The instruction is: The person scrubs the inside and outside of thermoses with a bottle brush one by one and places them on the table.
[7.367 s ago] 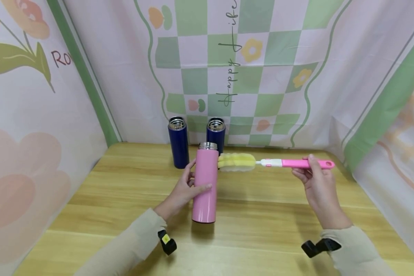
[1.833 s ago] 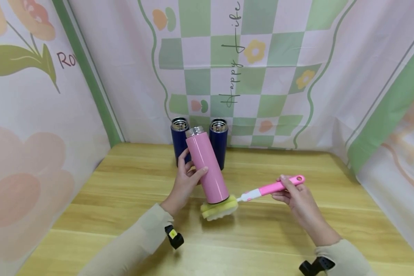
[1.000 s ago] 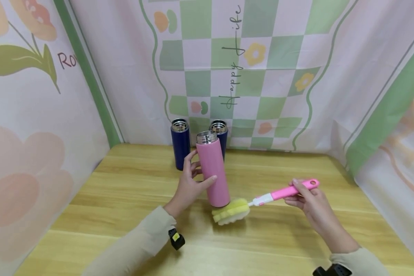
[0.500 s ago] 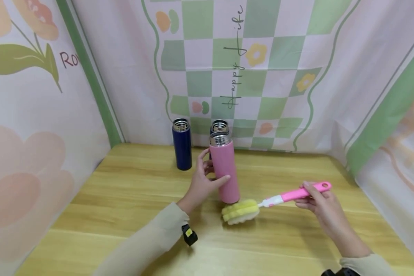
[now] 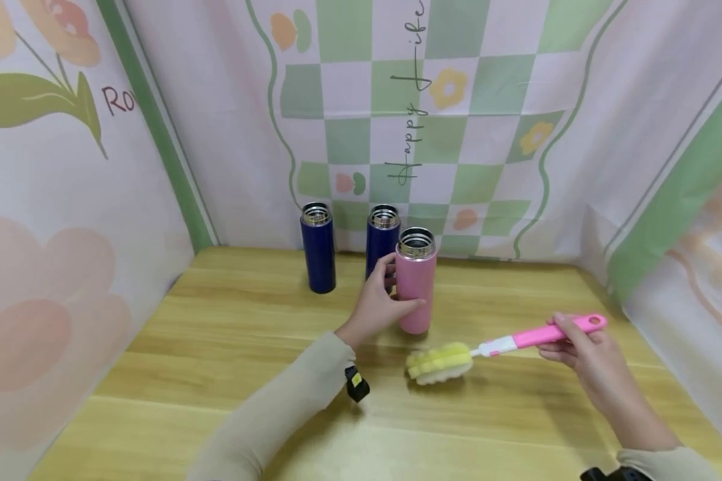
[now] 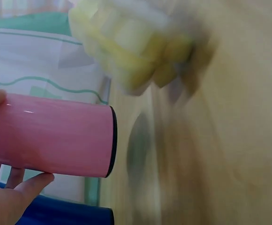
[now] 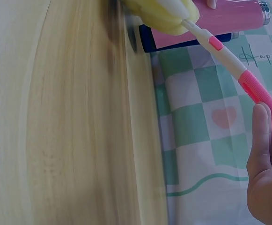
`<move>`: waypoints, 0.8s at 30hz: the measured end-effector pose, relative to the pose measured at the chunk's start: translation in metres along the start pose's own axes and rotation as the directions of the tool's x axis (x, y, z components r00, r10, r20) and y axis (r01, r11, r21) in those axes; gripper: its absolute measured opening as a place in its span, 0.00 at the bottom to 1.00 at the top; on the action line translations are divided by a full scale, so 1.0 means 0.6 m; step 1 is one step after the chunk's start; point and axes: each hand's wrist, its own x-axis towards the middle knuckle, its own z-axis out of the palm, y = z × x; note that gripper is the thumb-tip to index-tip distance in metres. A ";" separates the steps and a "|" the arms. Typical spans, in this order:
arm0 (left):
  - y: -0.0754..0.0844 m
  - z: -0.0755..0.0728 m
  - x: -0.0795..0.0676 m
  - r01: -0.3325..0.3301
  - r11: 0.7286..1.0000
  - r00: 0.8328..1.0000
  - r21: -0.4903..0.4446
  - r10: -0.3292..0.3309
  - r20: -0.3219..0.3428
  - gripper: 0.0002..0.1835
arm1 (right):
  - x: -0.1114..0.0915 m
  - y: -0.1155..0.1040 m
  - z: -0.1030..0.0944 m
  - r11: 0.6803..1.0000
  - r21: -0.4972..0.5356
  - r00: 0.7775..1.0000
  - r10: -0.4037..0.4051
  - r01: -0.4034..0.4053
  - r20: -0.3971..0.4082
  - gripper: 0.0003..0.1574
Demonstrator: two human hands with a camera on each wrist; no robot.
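My left hand (image 5: 378, 306) grips a pink thermos bottle (image 5: 420, 286) around its side, thumb across the front. The bottle is uncapped and nearly upright, its steel mouth showing. In the left wrist view the bottle's dark-edged base (image 6: 113, 141) hangs off the wooden table, a shadow beneath. My right hand (image 5: 595, 357) holds a bottle brush (image 5: 440, 364) by its pink handle (image 7: 253, 86). The brush's yellow and white sponge head points left, low over the table and in front of the bottle, apart from it. The sponge is blurred in the left wrist view.
Two dark blue thermos bottles, a left one (image 5: 319, 257) and a right one (image 5: 382, 237), stand uncapped at the back of the wooden table (image 5: 228, 334). The right one is partly hidden behind my left hand and the pink bottle. A printed curtain (image 5: 487, 140) hangs behind the table.
The pink bottle has moved right and back, turning from tilted to nearly upright. The brush, earlier beside the bottle and then against its base, has come away, shifting right with my right hand.
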 end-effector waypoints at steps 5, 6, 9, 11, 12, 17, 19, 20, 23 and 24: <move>-0.004 0.016 0.024 0.015 0.999 1.000 0.045 -0.015 -0.007 0.46 | -0.001 -0.002 -0.012 1.000 0.023 1.000 -0.013 0.013 0.002 0.17; -0.005 0.019 0.028 0.023 0.998 1.000 0.056 -0.022 -0.013 0.46 | -0.002 -0.002 -0.015 1.000 0.027 1.000 -0.015 0.015 0.002 0.17; -0.007 0.028 0.041 0.040 0.996 0.999 0.080 -0.039 -0.021 0.47 | -0.003 -0.003 -0.021 0.999 0.043 1.000 -0.017 0.017 -0.008 0.17; -0.008 0.033 0.050 0.042 0.994 0.999 0.098 -0.040 -0.026 0.47 | -0.004 -0.004 -0.024 0.998 0.052 1.000 -0.019 0.019 -0.011 0.17; -0.009 0.035 0.055 0.040 0.993 0.999 0.110 -0.037 -0.027 0.47 | -0.004 -0.004 -0.026 0.998 0.052 1.000 -0.023 0.023 -0.013 0.17; -0.011 0.045 0.082 0.021 0.991 0.999 0.134 -0.017 -0.035 0.47 | -0.006 -0.007 -0.031 0.997 0.057 0.999 -0.054 0.054 0.002 0.18; -0.011 0.049 0.091 0.017 0.990 0.999 0.139 -0.011 -0.043 0.47 | -0.007 -0.007 -0.032 0.997 0.057 0.998 -0.061 0.060 0.010 0.17; -0.011 0.051 0.095 0.016 0.990 0.999 0.143 -0.010 -0.045 0.47 | -0.008 -0.007 -0.032 0.996 0.058 0.998 -0.062 0.061 0.012 0.17; -0.013 0.060 0.105 0.011 0.987 0.999 0.159 -0.003 -0.051 0.45 | -0.009 -0.005 -0.032 0.996 0.062 0.998 -0.057 0.057 0.007 0.16; -0.015 0.062 0.108 0.015 0.986 0.999 0.165 -0.007 -0.053 0.45 | -0.010 -0.004 -0.032 0.996 0.065 0.998 -0.055 0.055 0.004 0.16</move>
